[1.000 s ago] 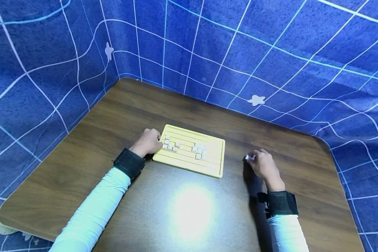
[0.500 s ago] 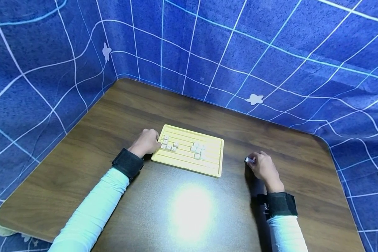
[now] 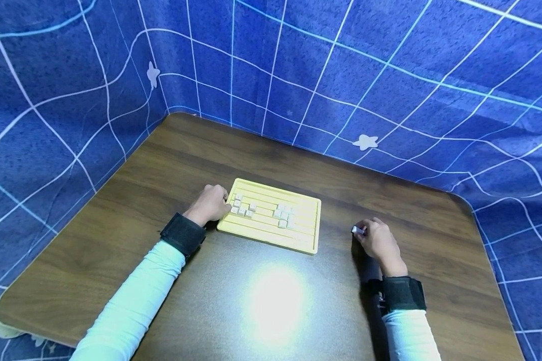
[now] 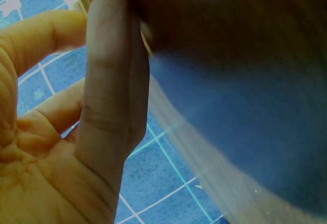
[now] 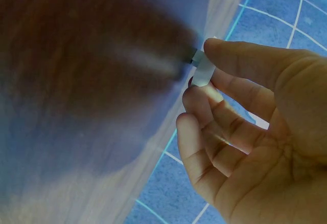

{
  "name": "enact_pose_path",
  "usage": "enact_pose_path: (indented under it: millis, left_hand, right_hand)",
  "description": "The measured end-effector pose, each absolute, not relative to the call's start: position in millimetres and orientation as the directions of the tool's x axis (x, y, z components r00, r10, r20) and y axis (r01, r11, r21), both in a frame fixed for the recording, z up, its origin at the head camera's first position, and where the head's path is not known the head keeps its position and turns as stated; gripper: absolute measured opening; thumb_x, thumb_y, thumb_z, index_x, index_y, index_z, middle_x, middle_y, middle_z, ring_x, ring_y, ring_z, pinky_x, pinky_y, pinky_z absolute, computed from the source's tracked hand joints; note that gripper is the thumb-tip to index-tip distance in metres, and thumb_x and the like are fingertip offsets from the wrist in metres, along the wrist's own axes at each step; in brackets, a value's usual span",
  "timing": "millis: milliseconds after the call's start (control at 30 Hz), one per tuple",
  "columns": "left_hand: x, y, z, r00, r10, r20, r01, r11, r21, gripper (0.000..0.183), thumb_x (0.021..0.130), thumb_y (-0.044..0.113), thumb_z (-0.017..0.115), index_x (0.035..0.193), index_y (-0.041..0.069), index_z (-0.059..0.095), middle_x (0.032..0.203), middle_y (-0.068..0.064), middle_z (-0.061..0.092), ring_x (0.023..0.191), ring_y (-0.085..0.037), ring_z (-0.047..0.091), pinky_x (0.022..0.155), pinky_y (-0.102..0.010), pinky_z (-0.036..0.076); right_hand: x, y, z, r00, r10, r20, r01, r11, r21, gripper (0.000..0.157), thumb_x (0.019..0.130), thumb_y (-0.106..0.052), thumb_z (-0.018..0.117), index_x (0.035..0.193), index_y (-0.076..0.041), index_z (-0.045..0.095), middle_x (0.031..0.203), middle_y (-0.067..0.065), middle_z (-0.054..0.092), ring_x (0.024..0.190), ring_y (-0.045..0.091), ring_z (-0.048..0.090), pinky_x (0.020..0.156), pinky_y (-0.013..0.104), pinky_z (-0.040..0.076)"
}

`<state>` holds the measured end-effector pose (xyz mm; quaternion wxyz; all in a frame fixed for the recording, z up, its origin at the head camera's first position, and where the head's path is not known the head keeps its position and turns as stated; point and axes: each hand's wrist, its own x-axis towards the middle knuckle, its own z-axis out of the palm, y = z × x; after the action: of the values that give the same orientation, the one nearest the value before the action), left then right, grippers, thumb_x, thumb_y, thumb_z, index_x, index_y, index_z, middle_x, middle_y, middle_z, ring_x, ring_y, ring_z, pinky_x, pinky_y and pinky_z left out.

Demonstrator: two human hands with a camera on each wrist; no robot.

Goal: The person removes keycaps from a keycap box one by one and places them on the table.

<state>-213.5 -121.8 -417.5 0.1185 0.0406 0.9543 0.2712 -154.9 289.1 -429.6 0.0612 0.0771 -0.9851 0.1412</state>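
A ridged yellow tray (image 3: 264, 236) lies on the wooden table, bearing two clusters of small white tiles (image 3: 242, 211), some with dark marks. My left hand (image 3: 208, 204) grips its left edge. In the left wrist view, fingers (image 4: 107, 45) meet the yellow rim at the top. Right of the tray, my right hand (image 3: 379, 241) pinches a small white piece (image 3: 357, 229) between thumb and fingers, low over the table. Up close, the right wrist view shows this pale block (image 5: 205, 70) at the fingertips, a dark spot beside it; its markings are hidden.
The brown table (image 3: 162, 160) has rounded corners and a bright glare in front of the tray. A blue curtain (image 3: 298, 65) with white lines and stars stands along its back and left sides.
The head view has shifted slightly. My left hand stays at the tray's edge. My right hand still pinches the white piece, its fingers moved a little toward me.
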Motion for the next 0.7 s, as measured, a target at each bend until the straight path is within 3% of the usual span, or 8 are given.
enact_pose_path:
  millis: [233, 700]
  left_hand:
    - [-213.4, -120.3, -415.7, -0.969, 0.139, -0.204, 0.014, 0.856, 0.517, 0.022, 0.084, 0.013, 0.059, 0.097, -0.004, 0.066, 0.096, -0.018, 0.063, 0.079, -0.027, 0.055, 0.070, -0.039, 0.048]
    - [-213.3, -120.6, -417.5, -0.966, 0.125, -0.227, -0.008, 0.860, 0.509, 0.029, 0.085, 0.016, 0.059, 0.107, -0.004, 0.064, 0.109, -0.022, 0.061, 0.086, -0.029, 0.054, 0.076, -0.043, 0.049]
  right_hand:
    - [-152.9, 287.5, -424.1, -0.998, -0.060, 0.034, -0.068, 0.959, -0.275, 0.023, 0.082, -0.013, 0.065, 0.102, 0.000, 0.066, 0.100, 0.023, 0.059, 0.082, 0.034, 0.059, 0.070, 0.053, 0.051]
    - [-157.2, 282.0, -411.3, -0.994, -0.064, 0.085, -0.086, 0.952, -0.293, 0.030, 0.082, -0.022, 0.067, 0.104, -0.001, 0.066, 0.104, 0.023, 0.062, 0.087, 0.036, 0.060, 0.072, 0.055, 0.051]
